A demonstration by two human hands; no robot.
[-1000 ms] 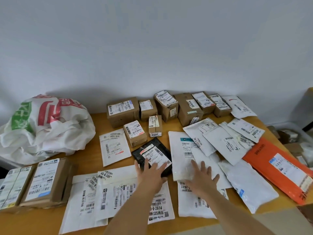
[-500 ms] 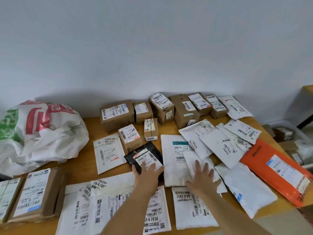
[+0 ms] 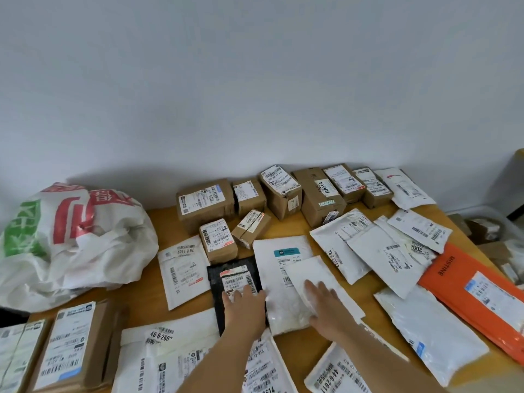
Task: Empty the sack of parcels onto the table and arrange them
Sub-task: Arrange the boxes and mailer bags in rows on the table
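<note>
Wooden counter [image 3: 286, 347] against a pale wall carries the parcels: the left hand [image 3: 245, 304] lies flat, fingers straight, on a black mailer [image 3: 226, 296], and the right hand [image 3: 326, 307] lies flat, fingers spread, on a small white mailer [image 3: 314, 276] atop a larger white mailer [image 3: 279, 285]. Brown boxes [image 3: 320, 199] line the wall behind, an orange mailer [image 3: 465, 287] lies right, and the crumpled sack [image 3: 71, 239] sits far left.
</note>
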